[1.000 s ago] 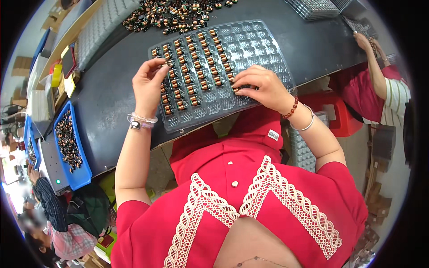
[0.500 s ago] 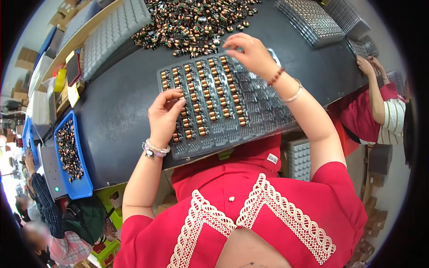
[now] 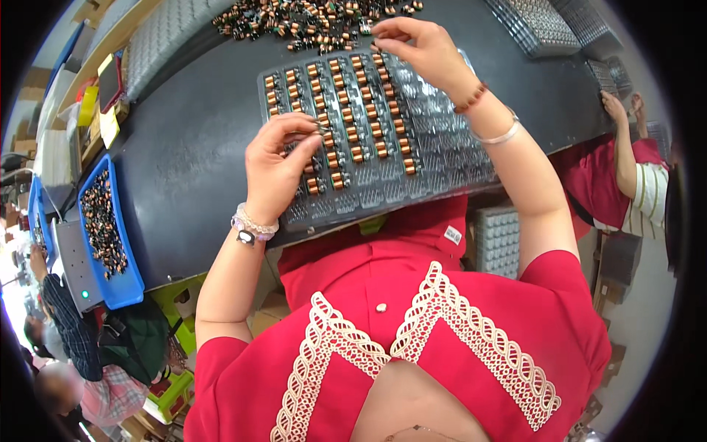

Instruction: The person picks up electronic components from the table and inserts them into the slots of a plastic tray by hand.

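Note:
A clear plastic tray lies on the dark table in front of me. Several columns of small copper-wound coils fill its left and middle pockets, while the pockets on the right and along the near edge hold none. Over the left columns, my left hand is closed in a pinch; a small dark bit shows at its fingertips, too small to name. My right hand reaches to the tray's far edge, thumb and fingers drawn together above the top of the rightmost filled column. What they hold, if anything, is hidden.
A heap of loose coils lies beyond the tray. At the left stands a blue bin with more coils. Stacked trays sit at the far right, near a co-worker's hands. Another person's sleeve shows at the lower left.
The whole view has shifted, so table and tray sit higher. Against the tray, my left hand has moved right and slightly nearer to me. My right hand stays by the far edge.

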Tool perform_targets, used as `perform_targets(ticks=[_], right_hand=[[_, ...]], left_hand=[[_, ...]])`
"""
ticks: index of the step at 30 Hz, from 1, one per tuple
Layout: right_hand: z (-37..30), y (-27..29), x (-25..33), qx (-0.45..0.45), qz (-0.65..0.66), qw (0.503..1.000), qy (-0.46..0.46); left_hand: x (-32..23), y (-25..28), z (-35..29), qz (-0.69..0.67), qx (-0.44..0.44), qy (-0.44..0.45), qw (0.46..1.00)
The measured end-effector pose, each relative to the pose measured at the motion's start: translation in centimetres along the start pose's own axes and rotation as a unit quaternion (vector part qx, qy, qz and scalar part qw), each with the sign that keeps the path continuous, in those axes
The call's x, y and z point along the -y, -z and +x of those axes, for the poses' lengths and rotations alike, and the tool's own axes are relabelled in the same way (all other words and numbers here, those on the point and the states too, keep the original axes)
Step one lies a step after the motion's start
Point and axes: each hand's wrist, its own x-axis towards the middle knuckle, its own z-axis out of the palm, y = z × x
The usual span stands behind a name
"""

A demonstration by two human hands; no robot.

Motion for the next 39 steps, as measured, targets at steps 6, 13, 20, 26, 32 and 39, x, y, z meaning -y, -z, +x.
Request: perform_targets(ticks=[6,13,20,26,32,39], right_hand=[[-7.3,0.0,3.8,0.110,0.011,0.993,-0.049],[-9.1,-0.9,2.0,0.049,-0.045,0.997,0.036],[-10.0,-1.1,2.2,0.005,-0.159,0.975,0.153],[-11.2,-0.5,3.7,0.032,-0.137,0.976,0.168],[-13.0,-1.6,4.3,0.081,-0.098,0.978,0.166],[-13.1,-1.9,5.0,0.061,-0.109,0.978,0.164]], left_hand=[[-1.9,-3.4,-2.0,0.202,0.138,-0.118,0.962],[-1.3,-4.4,-3.2,0.295,0.111,-0.189,0.930],[-1.8,-4.8,-3.4,0.332,0.092,-0.191,0.919],[-1.7,-4.5,-3.3,0.285,0.082,-0.131,0.946],[-1.8,-4.3,-3.2,0.287,0.109,-0.119,0.944],[-1.7,-4.2,-3.2,0.351,0.113,-0.198,0.908]])
